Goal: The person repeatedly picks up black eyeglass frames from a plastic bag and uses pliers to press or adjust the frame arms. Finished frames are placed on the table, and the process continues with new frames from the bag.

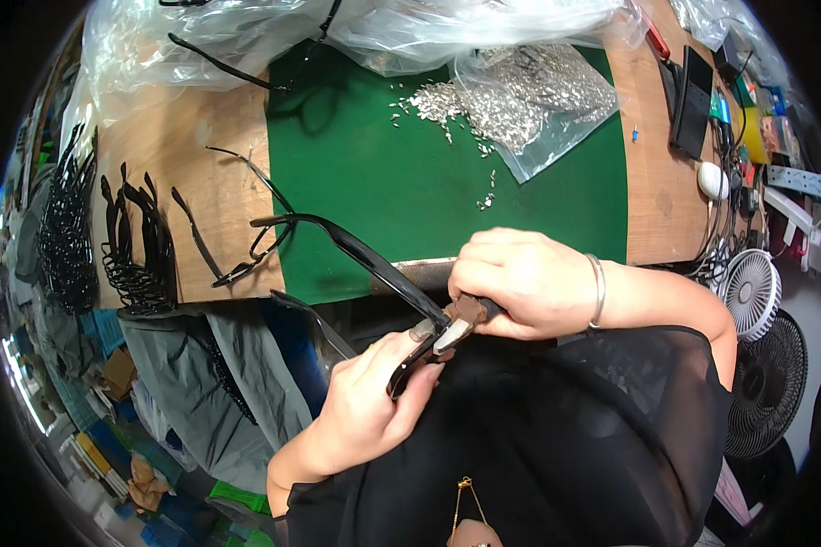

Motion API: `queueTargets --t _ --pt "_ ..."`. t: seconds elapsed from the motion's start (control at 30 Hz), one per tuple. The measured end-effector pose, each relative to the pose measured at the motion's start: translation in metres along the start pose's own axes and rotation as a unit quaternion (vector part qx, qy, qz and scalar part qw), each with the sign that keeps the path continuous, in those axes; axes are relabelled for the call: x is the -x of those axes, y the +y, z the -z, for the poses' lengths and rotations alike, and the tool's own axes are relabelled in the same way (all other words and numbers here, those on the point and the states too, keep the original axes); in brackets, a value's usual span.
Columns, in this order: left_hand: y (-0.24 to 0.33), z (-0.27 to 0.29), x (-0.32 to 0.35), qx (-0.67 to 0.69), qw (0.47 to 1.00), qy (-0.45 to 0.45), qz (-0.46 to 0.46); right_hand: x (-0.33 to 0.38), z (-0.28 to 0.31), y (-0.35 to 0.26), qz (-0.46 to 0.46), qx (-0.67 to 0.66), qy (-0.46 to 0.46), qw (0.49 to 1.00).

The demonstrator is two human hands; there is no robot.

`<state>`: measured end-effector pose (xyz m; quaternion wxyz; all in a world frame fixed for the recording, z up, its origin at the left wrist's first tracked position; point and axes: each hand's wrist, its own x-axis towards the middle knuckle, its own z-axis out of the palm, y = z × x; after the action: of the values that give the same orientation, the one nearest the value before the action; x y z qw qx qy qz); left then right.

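Note:
Close to my body, my left hand (365,401) grips a black glasses frame (360,252) by its front, fingers and thumb pinched round it. Its two temples stick out up and to the left, unfolded. My right hand (524,287) is closed round pliers (463,319) with a brown-covered head and a pale metal jaw. That jaw sits against the frame near the hinge of one temple; the exact contact is hidden by my fingers. The pliers' handles are mostly covered by my right hand.
A green mat (365,182) covers the table's middle. On it lie a clear bag (556,100) of small silvery pieces and a loose pile (436,102). More black glasses (237,273) and stacked frames (141,246) are left. A phone (691,102) and fans (753,292) stand right.

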<state>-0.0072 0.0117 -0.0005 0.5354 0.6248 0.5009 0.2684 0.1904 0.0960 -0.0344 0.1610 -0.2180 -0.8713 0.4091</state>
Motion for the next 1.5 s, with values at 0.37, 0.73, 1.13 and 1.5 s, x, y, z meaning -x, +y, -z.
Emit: queueTargets --t 0.37,0.73,1.13,1.5 --pt "-0.014 0.014 -0.003 0.022 0.999 -0.022 0.029 0.002 -0.011 0.006 -0.064 0.053 0.042 0.996" --pt "-0.060 0.105 -0.029 -0.510 0.837 0.130 -0.151 0.005 -0.013 0.006 -0.191 -0.010 0.006 0.982" --pt "-0.058 0.095 -0.094 -0.365 0.876 0.245 -0.198 0.007 -0.015 0.005 -0.196 -0.015 0.048 0.979" --pt "-0.025 0.084 -0.142 -0.088 0.973 0.111 -0.184 0.034 -0.009 0.010 -0.245 0.044 0.037 0.968"
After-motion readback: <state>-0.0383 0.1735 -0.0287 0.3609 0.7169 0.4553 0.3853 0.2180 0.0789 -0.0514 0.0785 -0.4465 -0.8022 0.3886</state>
